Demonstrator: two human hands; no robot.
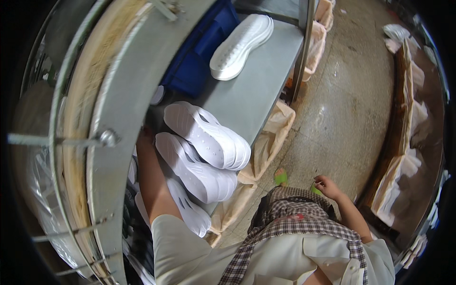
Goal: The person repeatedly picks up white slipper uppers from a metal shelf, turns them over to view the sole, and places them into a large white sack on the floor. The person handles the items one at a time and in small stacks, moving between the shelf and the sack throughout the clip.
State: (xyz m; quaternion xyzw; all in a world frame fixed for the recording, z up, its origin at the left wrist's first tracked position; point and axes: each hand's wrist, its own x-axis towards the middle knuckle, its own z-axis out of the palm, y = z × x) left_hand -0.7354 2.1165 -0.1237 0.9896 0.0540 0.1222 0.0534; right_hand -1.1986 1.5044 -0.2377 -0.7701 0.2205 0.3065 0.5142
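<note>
Left hand (142, 137) half hidden beside ridged white clogs (204, 152), grip unclear; right hand (327, 186) loose, empty

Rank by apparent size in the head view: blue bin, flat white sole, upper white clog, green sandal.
1. blue bin, though partly hidden by the curved frame.
2-3. flat white sole and upper white clog: look alike; the clog is nearer the camera, so unranked.
4. green sandal, mostly covered.
</note>
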